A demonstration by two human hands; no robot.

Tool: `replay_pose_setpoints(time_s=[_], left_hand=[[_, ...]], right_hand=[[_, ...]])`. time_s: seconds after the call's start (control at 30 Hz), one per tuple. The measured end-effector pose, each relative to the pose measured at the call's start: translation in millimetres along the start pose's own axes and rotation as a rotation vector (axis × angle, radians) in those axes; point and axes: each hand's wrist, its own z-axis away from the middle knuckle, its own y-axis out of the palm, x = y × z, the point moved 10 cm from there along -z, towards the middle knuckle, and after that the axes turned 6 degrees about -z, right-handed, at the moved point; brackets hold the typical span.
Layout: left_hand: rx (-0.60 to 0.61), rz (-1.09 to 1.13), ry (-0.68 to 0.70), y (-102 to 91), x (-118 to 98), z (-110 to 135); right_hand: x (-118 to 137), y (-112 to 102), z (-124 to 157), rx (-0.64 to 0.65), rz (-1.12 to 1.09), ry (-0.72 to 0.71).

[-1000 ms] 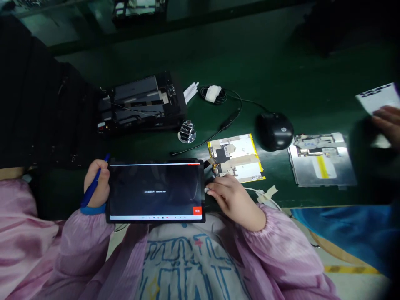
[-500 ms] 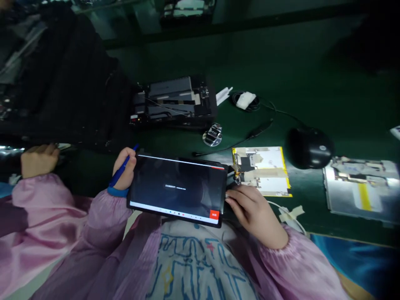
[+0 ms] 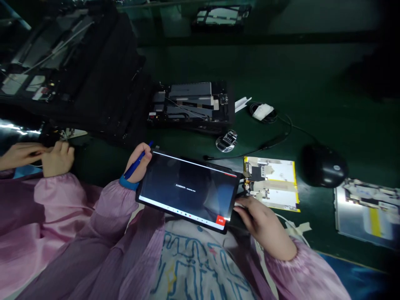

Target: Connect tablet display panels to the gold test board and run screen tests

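A lit tablet screen (image 3: 187,185), dark with a line of small text and a red box in its lower right corner, lies tilted in front of my body. My left hand (image 3: 137,162) is closed at its upper left corner, with a blue pen (image 3: 135,165) in the fingers and a blue band round the wrist. At the right edge, my right hand (image 3: 258,218) pinches a small white piece, seemingly a cable plug, against the tablet's side. A white cable (image 3: 289,221) runs out behind that hand. Taped to the screen's right side by flex is a white-and-yellow battery board (image 3: 281,192).
Stacked black tablet bodies (image 3: 103,79) rise at the left, and an opened tablet (image 3: 190,102) lies behind the screen. A round metal piece (image 3: 226,141), a coiled black cable (image 3: 263,112), a black mouse-like device (image 3: 325,164) and a metal-backed board (image 3: 368,214) are around. A co-worker's hands (image 3: 46,156) work at left.
The view has shifted, so most things sit farther right and a little lower. Both my hands keep their hold at the tablet. A second hand of the co-worker has come into view.
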Motion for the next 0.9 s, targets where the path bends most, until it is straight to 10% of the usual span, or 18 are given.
replay_pose_setpoints(time_s=[0.53, 0.9], left_hand=[[0.028, 0.062, -0.015, -0.6, -2, -4], [-0.012, 0.081, -0.026, -4.4, 4, -1]], right_hand=[[9, -7, -2, 0.028, 0.02, -0.136], [5, -68, -48, -0.185, -0.013, -0.002]])
